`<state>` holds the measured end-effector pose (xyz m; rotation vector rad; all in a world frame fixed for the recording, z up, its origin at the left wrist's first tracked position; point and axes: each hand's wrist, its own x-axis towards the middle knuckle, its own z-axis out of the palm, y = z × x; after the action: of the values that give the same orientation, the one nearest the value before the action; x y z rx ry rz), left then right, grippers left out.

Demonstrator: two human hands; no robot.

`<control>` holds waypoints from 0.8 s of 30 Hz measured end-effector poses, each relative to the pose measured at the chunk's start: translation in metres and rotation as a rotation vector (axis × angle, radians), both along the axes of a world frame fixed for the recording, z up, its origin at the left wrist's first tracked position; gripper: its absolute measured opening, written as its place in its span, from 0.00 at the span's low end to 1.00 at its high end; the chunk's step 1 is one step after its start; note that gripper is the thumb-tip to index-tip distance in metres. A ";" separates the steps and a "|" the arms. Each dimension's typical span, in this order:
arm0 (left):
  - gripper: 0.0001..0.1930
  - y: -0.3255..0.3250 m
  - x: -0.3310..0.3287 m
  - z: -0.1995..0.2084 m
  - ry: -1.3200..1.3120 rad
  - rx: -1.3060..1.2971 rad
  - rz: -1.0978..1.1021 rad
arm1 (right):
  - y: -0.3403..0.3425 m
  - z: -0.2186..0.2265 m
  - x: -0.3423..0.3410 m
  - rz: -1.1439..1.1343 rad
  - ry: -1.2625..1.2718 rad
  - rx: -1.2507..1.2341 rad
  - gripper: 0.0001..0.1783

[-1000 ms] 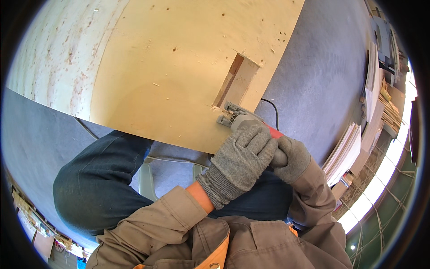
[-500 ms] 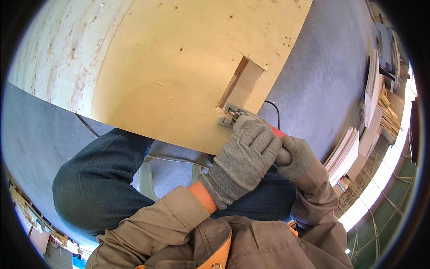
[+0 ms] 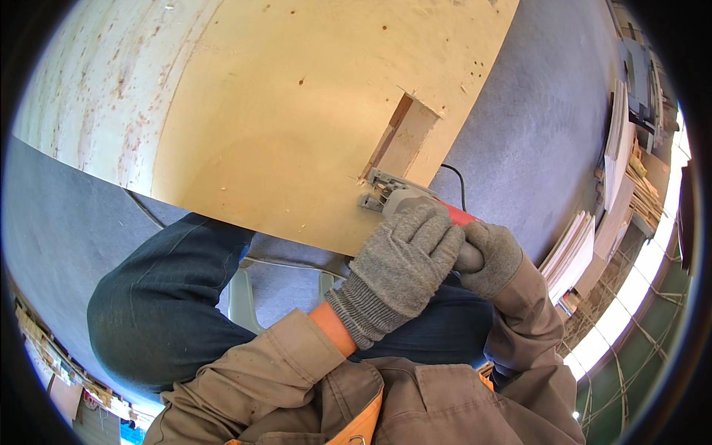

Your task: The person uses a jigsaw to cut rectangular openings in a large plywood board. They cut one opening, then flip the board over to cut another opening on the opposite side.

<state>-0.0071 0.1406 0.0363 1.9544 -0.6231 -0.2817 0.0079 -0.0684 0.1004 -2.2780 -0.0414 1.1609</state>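
Observation:
A jigsaw (image 3: 458, 214) with a red and grey body sits on the near right part of a plywood board (image 3: 282, 126). Its metal shoe lies at the near end of a long rectangular opening (image 3: 406, 141) in the board. My left hand (image 3: 408, 259), in a grey knit glove, wraps over the front of the saw's body. Behind it, my gloved right hand (image 3: 492, 259) is closed round the rear of the saw. The left hand covers much of the tool, and the blade cannot be made out. A few wood chips lie on the board.
A black cord (image 3: 461, 182) runs down past the board's right edge. My bent knee (image 3: 148, 304) is close to the near edge, with grey stool-like legs (image 3: 242, 297) beside it. Stacked panels (image 3: 571, 248) and wood scraps line the right side of the grey floor.
The jigsaw and both hands have shifted very slightly to the left. Loose chips on the board have moved toward its near edge.

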 end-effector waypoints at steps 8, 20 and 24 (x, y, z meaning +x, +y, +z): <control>0.24 0.001 -0.002 -0.001 -0.008 0.004 0.022 | -0.002 -0.003 0.000 0.072 -0.025 0.011 0.25; 0.24 0.004 -0.004 -0.002 -0.021 0.021 0.033 | 0.001 -0.005 -0.002 0.010 -0.039 0.051 0.22; 0.24 0.005 -0.002 -0.001 -0.028 0.013 0.029 | 0.003 -0.005 -0.003 0.016 -0.066 0.024 0.20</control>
<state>-0.0091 0.1458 0.0348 1.9816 -0.6118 -0.2418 0.0048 -0.0649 0.0951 -2.2985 -0.0991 1.0877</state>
